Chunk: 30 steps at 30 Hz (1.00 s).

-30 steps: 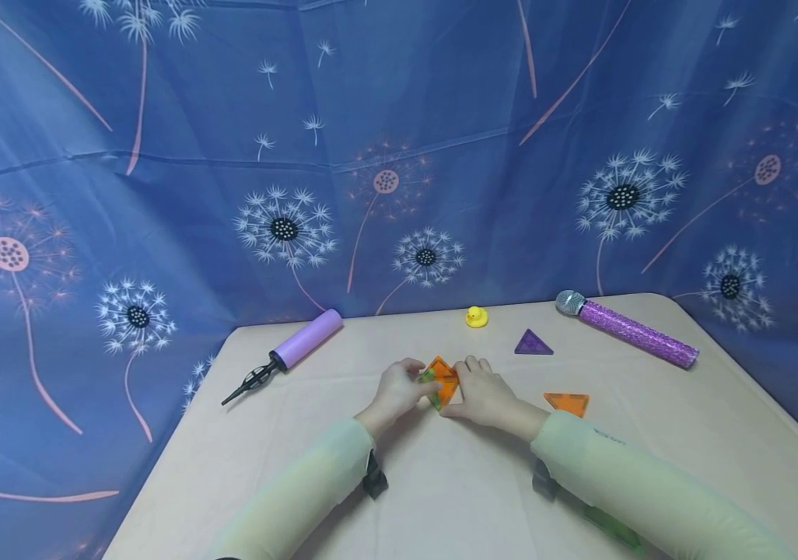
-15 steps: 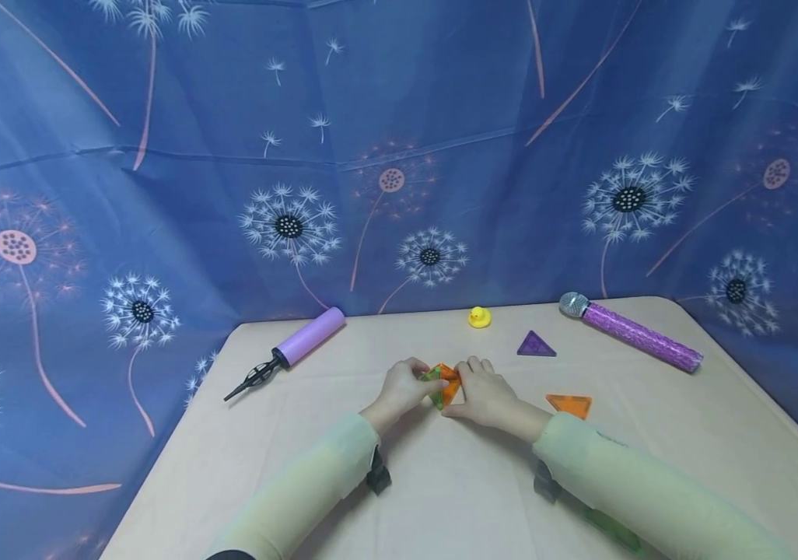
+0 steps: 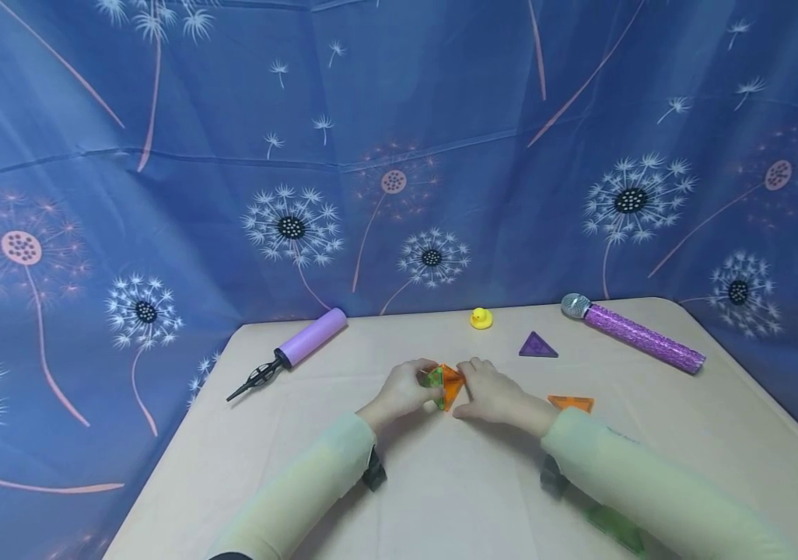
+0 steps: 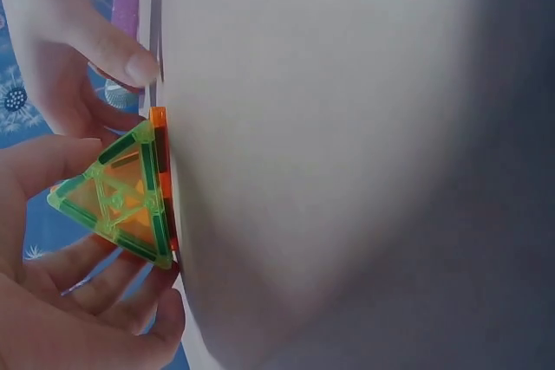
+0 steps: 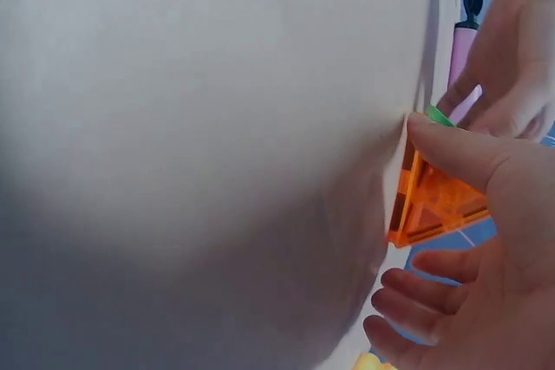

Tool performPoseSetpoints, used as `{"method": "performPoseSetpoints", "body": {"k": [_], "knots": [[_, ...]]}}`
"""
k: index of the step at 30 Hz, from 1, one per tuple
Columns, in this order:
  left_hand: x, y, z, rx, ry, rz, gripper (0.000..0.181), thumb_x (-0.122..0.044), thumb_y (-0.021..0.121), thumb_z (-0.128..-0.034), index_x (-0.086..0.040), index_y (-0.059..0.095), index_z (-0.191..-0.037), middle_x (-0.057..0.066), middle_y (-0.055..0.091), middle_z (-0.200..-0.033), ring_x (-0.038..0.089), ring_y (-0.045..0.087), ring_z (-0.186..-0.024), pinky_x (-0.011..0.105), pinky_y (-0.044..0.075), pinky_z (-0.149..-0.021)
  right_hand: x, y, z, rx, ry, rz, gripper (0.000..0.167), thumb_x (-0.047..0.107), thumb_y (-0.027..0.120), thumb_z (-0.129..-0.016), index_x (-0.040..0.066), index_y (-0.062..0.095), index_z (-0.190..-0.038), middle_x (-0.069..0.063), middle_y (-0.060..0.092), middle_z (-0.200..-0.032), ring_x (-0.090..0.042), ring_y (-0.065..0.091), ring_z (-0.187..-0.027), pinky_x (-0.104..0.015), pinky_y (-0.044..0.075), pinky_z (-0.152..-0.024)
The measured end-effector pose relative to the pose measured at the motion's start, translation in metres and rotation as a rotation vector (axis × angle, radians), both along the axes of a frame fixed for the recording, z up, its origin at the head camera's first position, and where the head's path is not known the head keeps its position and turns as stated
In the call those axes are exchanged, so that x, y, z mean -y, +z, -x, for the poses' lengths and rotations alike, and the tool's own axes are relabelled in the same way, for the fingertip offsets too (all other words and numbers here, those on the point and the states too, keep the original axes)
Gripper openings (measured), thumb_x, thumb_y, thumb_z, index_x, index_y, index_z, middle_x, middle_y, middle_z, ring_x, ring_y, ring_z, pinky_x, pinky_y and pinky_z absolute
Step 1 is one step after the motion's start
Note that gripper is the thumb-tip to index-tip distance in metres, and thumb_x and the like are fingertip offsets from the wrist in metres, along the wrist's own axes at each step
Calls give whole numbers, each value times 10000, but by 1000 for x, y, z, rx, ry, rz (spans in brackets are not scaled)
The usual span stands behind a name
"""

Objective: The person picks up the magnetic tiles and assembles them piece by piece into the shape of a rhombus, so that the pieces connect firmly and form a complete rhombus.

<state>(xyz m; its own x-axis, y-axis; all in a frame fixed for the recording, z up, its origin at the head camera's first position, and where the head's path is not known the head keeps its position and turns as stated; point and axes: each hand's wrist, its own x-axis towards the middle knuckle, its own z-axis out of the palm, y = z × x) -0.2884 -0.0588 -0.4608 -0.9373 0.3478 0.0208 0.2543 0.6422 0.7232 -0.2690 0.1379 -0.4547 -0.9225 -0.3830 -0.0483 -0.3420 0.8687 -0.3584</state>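
A small pyramid shape of magnetic tiles stands on the table between my hands, with an orange tile [image 3: 452, 384] on its right and a green triangular tile [image 4: 115, 202] on its left. My left hand [image 3: 402, 394] holds the green side between thumb and fingers. My right hand [image 3: 493, 395] is beside the orange side, its fingers loosely bent and spread from the thumb. In the right wrist view that thumb [image 5: 455, 146] overlaps the top of the orange tile [image 5: 444, 201]; whether it touches cannot be told. The pyramid's far side is hidden.
A loose orange tile [image 3: 572, 403] and a green tile [image 3: 616, 527] lie near the right sleeve, which partly covers both. Behind are a purple triangular tile [image 3: 537, 346], a yellow rubber duck [image 3: 481, 318] and a glittery purple microphone [image 3: 640, 336]. A purple balloon pump [image 3: 311, 337] lies at the left.
The orange tile has tilted from lying flatter to standing against the green one, closing the shape. My right hand has drawn slightly to the right; my left hand keeps its hold.
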Motion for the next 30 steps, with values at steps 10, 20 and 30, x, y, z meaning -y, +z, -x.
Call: {"method": "performPoseSetpoints", "body": {"k": [10, 20, 30], "knots": [[15, 5, -5, -61, -5, 37, 336, -235, 820, -833, -80, 722, -1114, -2, 699, -973, 149, 604, -858, 334, 527, -777, -11, 7, -6, 5, 53, 65, 767, 297, 780, -895, -63, 435, -1479, -251, 476, -1488, -405, 452, -1377, -551, 365, -1124], [62, 7, -21, -78, 73, 46, 303, -220, 811, -813, -57, 693, -1041, 11, 669, -892, 160, 586, -782, 313, 507, -675, -25, 11, -15, -46, 75, 104, 635, 266, 717, -951, -65, 493, -1445, -244, 518, -1458, -411, 464, -1371, -548, 358, -1129], [91, 4, -32, -109, 90, 79, 434, -229, 799, -838, -20, 693, -1204, 73, 692, -1001, 200, 612, -870, 387, 530, -772, -61, 14, -32, -160, 92, 181, 475, 305, 587, -1040, -59, 612, -1343, -219, 630, -1338, -415, 557, -1280, -567, 407, -1082]]}}
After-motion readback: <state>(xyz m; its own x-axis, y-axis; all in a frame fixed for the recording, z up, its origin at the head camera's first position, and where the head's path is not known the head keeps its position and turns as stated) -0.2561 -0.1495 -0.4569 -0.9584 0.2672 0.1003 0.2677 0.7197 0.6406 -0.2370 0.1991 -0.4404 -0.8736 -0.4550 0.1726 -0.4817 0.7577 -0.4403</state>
